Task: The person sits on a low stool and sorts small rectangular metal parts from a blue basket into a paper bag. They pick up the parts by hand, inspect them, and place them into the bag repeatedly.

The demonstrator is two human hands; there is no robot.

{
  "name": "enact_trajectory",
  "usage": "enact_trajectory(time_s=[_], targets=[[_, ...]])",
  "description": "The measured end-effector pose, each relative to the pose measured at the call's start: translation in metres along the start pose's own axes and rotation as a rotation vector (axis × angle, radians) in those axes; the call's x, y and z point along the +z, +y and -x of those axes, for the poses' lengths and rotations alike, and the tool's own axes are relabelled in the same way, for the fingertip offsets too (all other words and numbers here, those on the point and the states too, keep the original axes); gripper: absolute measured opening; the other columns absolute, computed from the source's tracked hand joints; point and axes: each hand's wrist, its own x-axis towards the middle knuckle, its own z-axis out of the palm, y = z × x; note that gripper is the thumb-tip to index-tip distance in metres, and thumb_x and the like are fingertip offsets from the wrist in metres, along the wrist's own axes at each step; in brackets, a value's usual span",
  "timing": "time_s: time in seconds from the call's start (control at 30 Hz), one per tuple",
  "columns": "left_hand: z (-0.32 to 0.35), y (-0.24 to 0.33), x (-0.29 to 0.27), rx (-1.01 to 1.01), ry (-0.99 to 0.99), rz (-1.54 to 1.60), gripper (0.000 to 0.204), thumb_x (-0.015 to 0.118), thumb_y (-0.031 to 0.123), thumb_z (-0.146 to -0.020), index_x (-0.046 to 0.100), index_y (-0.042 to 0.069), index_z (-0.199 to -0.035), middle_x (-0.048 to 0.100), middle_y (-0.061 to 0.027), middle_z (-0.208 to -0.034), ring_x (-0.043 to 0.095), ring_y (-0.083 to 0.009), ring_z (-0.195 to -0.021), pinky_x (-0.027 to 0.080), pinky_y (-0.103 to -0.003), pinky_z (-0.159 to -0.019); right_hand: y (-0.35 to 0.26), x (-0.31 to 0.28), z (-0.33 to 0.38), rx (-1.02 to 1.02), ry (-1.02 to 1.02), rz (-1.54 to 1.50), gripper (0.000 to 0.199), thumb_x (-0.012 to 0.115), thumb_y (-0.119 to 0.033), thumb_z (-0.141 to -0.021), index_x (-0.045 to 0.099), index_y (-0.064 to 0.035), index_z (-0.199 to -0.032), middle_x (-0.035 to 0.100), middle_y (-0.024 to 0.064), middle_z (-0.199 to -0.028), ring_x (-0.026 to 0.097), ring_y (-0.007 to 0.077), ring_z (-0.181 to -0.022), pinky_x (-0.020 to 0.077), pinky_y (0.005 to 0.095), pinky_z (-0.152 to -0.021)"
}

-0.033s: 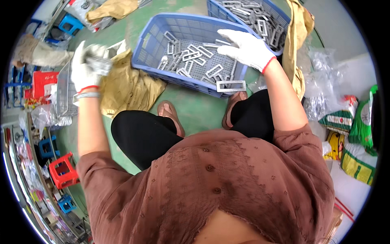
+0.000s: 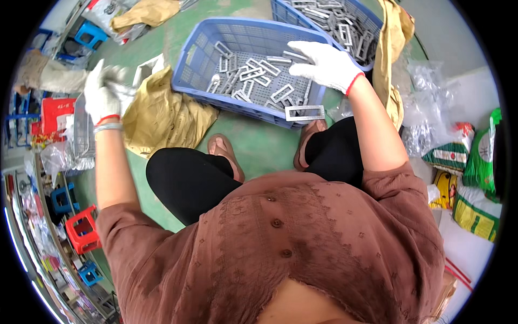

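In the head view, the left hand [image 2: 101, 93], white-gloved and blurred, hangs beside a yellow-brown sack [image 2: 162, 116]; whether it is grasping anything cannot be told; the right hand [image 2: 326, 65], gloved too, is released, its fingers spread over the right side of a blue basket [image 2: 243, 35]; grey rectangular frames [image 2: 251, 72] lie scattered inside that basket, and one more frame [image 2: 305, 117] lies at its near rim; a second basket [image 2: 279, 12], behind, bears a denser heap of similar frames.
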Motion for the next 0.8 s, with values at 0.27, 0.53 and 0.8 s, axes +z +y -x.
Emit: enact_trajectory(time_s=[0.27,0.53,0.8], targets=[[-0.067,-0.061,-0.145,-0.298,-0.260,-1.217,0.073,0.075,0.038,-0.082,0.051,0.006,-0.142,0.064,-0.0113,-0.119,0.061,-0.0220,-0.101,0.050,-0.036,-0.090,-0.006,0.063,0.048,-0.167,-0.452,0.362,0.081,0.083,-0.036,-0.069,0.051,-0.0184,-0.142,0.069,0.0166,-0.115,0.066,0.0344,-0.107,0.0537,0.0461,-0.089],[-0.060,-0.075,-0.126,-0.541,-0.551,-1.008,0.045,0.053,0.032,-0.103,0.055,0.013,-0.144,0.066,-0.0063,-0.126,0.061,-0.0209,-0.105,0.049,-0.033,-0.092,0.016,0.089,0.045,-0.144,-0.300,0.348,0.036,0.067,-0.020,-0.078,0.067,-0.0251,-0.113,0.072,0.0080,-0.094,0.070,0.0317,-0.090,0.0538,0.0479,-0.068],[-0.056,-0.042,-0.138,-0.122,-0.892,-1.292,0.042,0.050,0.026,-0.103,0.058,0.002,-0.136,0.064,-0.0105,-0.129,0.061,-0.0237,-0.114,0.048,-0.034,-0.098,0.056,-0.115,0.135,-0.079,0.447,0.019,0.039,0.066,-0.019,-0.082,0.065,-0.0144,-0.121,0.070,0.0109,-0.111,0.068,0.0263,-0.089,0.0536,0.0387,-0.076]])
